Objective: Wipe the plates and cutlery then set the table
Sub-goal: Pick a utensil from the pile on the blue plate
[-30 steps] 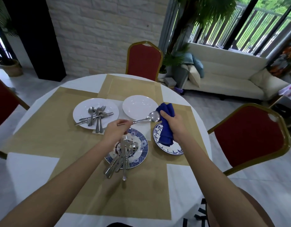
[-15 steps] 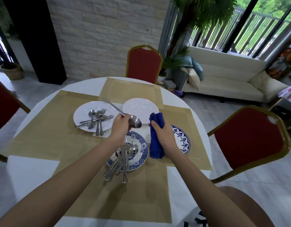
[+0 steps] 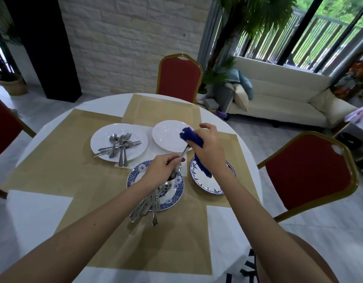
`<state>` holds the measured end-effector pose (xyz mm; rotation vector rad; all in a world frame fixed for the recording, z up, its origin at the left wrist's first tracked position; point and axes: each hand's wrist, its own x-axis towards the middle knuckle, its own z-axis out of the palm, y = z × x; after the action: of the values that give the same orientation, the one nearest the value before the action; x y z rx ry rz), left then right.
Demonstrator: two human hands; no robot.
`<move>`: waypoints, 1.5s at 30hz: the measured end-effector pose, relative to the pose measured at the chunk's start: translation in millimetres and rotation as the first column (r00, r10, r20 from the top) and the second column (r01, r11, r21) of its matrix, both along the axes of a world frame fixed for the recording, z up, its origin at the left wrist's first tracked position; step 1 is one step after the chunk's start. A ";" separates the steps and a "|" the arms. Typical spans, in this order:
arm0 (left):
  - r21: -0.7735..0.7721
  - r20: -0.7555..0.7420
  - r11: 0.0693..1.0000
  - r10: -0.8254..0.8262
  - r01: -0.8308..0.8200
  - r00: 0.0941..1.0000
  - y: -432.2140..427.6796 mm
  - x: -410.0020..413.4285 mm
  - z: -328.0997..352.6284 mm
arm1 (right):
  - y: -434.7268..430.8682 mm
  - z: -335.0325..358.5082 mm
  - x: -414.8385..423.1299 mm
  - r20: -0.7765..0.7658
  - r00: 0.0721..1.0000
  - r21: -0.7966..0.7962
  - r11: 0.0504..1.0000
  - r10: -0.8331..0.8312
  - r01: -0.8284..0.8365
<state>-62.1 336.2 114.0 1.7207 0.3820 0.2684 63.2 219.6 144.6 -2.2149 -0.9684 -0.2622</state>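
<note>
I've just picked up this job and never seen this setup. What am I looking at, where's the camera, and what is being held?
No machine here: the grips are a person's bare hands, filmed by one camera on their head, looking down. The left grip holds a spoon by its bowl end; the right grip holds a blue cloth against its handle. On the round table: a white plate with forks and spoons, an empty white plate, a blue-patterned plate piled with cutlery, and a blue-rimmed plate.

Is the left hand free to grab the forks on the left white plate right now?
Probably not yet: the left hand grips a spoon, though nothing stands between it and the forks.
</note>
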 end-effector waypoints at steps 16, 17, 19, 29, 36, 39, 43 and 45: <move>0.487 -0.183 0.867 -0.015 0.103 0.983 1.6 -5.6 -2.7 | 3.0 3.3 -1.1 -0.418 0.905 0.141 0.978 -0.083 0.155; 0.568 -0.174 0.818 0.011 0.091 0.985 0.0 -4.9 -2.2 | 4.7 2.1 -1.7 -0.427 0.901 0.161 0.974 -0.078 0.161; 0.598 -0.106 0.801 0.041 0.031 0.994 -0.4 -2.7 -1.7 | 7.1 -0.2 -3.6 -0.453 0.889 0.216 0.958 -0.074 0.190; 0.102 -0.073 0.995 0.017 -0.010 0.997 12.6 3.0 4.4 | 7.7 -20.6 -8.8 -0.171 0.984 0.006 0.999 0.042 -0.042; -0.072 -0.116 0.996 -0.061 0.053 0.991 20.9 -3.7 1.3 | 4.7 -12.4 3.3 -0.499 0.862 0.143 0.974 -0.084 0.178; -0.399 -0.137 0.917 -0.029 -0.028 0.990 33.3 -0.7 9.2 | 7.9 -14.7 3.3 -0.568 0.819 0.202 0.952 -0.078 0.231; -0.857 -0.004 0.504 0.199 -0.105 0.980 56.8 0.3 8.6 | 15.2 -23.2 -0.3 -0.686 0.721 0.315 0.854 -0.096 0.413; -0.809 0.004 0.578 0.196 -0.112 0.981 57.3 1.6 2.4 | 23.5 -29.5 -6.8 -0.748 0.655 0.312 0.817 -0.103 0.485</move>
<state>-60.4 393.4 116.4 0.7517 0.4907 0.2451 56.3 243.2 115.1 -1.7324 -0.0582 0.1905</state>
